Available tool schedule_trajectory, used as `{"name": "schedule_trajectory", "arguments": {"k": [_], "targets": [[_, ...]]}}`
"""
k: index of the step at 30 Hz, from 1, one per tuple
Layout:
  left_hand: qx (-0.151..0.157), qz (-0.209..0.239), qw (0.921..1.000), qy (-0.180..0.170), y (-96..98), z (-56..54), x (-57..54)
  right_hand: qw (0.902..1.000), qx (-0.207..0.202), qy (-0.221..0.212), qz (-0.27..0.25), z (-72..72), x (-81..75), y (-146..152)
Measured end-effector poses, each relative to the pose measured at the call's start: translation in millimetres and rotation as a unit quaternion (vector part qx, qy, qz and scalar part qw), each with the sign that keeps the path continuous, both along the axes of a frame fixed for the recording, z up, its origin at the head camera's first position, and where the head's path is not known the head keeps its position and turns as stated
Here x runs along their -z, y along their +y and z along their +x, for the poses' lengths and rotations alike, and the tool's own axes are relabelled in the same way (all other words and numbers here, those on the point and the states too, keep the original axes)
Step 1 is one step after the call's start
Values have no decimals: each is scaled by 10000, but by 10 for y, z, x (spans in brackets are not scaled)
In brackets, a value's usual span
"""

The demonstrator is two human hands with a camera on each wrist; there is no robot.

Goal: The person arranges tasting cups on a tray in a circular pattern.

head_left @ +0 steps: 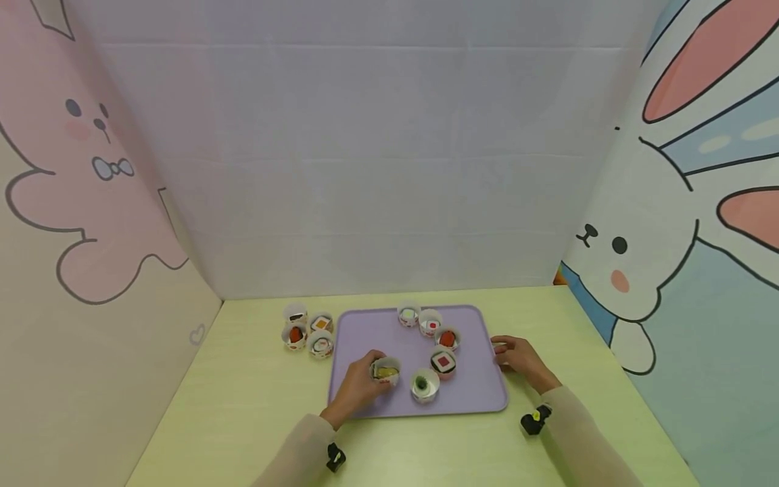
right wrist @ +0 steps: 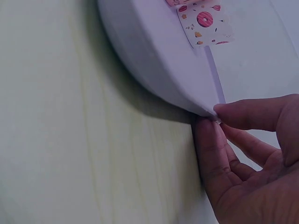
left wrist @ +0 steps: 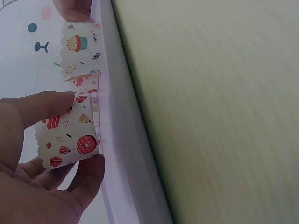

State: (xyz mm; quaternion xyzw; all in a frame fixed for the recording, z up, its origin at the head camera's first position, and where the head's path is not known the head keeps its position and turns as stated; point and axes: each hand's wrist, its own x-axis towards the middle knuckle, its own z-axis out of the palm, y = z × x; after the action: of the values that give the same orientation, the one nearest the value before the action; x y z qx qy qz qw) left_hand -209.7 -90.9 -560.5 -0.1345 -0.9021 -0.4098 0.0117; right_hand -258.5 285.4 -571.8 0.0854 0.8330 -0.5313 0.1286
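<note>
One printed paper cup (left wrist: 70,135), scalloped at the lip, white with red doughnut and pastry motifs, holding a yellow piece (head_left: 386,372); located over the tray's bare area, about 8 o'clock from its centre, base contact not determinable. Left hand (head_left: 359,387): thumb and fingers curled round the cup's wall. Right hand (head_left: 521,358): thumb and finger pinching the tray's edge at 3 o'clock. Handling, as judged: cup light, thin-walled, springy, easily dented; best taken lightly by opposite sides below the lip, kept level so the loose contents stay in. Tray presumably stiff and fairly light, smooth enough for cups to slide; best taken by the rim. Materials: lilac tray (head_left: 368,335), rectangular, rounded corners, low raised rim, apparently plastic. On it, five similar cups in a bowed row from 12 o'clock through 3 to 6, among them one with an orange-red piece (head_left: 447,338) and one with a round green-centred piece (head_left: 421,383). Off the tray, beyond its edge at 10 o'clock, a close cluster of four filled cups (head_left: 320,354). Beneath, a pale yellow tabletop (head_left: 243,406), faintly wood-grained; behind, at 12 o'clock, a white creased backdrop (head_left: 377,203).
</note>
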Motion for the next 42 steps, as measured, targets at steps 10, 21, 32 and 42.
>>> {"name": "schedule_trajectory", "arguments": {"k": [10,21,32,42], "targets": [[173,-144,9997,83,112,-3,142,10000,-43,42,-19,8,-6,4],[290,-280,9991,-105,177,11,131,10000,-17,-26,-41,2,-7,-3],[386,-210,9988,-202,190,38,95,9998,-16,-79,-186,4,-24,7],[399,-62,9992,-60,183,137,-154,9999,-34,-57,-148,-11,-10,13]]}}
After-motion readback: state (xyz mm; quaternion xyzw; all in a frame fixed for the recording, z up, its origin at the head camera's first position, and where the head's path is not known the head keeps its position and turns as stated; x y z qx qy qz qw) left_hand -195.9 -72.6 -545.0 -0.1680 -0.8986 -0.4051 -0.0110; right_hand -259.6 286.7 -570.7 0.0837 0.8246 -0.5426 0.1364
